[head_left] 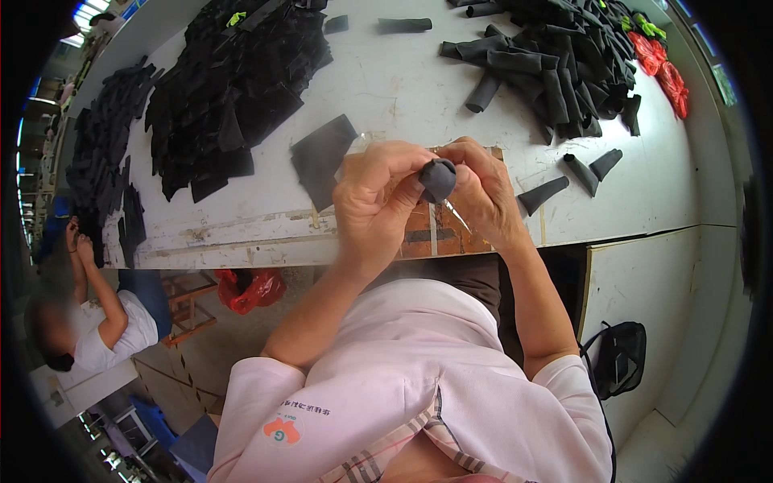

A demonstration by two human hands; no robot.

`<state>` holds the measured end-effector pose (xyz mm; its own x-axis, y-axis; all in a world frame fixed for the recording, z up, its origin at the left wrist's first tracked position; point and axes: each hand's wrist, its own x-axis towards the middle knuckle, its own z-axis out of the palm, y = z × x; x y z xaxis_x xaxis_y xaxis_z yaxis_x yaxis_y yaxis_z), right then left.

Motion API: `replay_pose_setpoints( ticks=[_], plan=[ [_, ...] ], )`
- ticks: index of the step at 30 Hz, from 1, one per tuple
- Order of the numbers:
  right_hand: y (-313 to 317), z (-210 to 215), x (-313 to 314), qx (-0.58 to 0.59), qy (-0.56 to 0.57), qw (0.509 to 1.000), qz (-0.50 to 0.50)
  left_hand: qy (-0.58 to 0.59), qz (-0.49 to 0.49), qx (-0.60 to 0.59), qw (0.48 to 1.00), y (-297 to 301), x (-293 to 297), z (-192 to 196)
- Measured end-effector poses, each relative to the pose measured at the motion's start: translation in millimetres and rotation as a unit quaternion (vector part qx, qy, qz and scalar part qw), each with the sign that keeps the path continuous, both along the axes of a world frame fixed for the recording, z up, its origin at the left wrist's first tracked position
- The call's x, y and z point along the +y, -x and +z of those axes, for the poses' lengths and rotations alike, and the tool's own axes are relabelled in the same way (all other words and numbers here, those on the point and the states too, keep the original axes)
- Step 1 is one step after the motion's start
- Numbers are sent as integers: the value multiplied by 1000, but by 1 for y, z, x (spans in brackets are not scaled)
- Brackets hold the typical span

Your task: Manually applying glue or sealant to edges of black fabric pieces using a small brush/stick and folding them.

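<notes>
Above the table's near edge, my left hand [372, 201] and my right hand [489, 191] meet. Thumbs and fingers of both are closed on a small dark grey fabric tube [437, 179], its rounded end facing me. A thin, shiny pointed tool [456, 214] sticks out beneath my right hand; its other end is hidden, so its kind is unclear. Under the hands lies a worn brown board [423, 233] with a pale strip across it. Left of my left hand, a flat dark fabric piece [316, 161] rests on the white table.
A large heap of flat dark pieces [233, 105] covers the table's left part. Rolled dark tubes [555, 76] pile up at the far right, several lying loose nearby. Red plastic bags [668, 80] sit beside that pile. A co-worker [113, 322] sits at the left.
</notes>
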<state>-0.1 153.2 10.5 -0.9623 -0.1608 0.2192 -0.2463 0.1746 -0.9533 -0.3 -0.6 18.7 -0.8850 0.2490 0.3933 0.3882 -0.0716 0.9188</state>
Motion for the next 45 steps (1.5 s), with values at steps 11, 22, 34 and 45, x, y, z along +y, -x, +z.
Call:
replay_pose_setpoints(
  ticks=[11, 22, 34, 45],
  plan=[
    [-5, -13, 2, 147, -329, 932, 34, -170, -16, -145, 975, -14, 12, -20],
    [-8, -41, 0, 151, -204, 967, -3, 95, -123, -93, 983, 18, 9, -1],
    [-17, -27, -5, 156, -253, 955, 0, 69, 59, 30, 995, -2, 15, 9],
    [-22, -28, -9, 149, -304, 940, -31, 109, -88, 35, 989, 22, 7, 1]
  ],
)
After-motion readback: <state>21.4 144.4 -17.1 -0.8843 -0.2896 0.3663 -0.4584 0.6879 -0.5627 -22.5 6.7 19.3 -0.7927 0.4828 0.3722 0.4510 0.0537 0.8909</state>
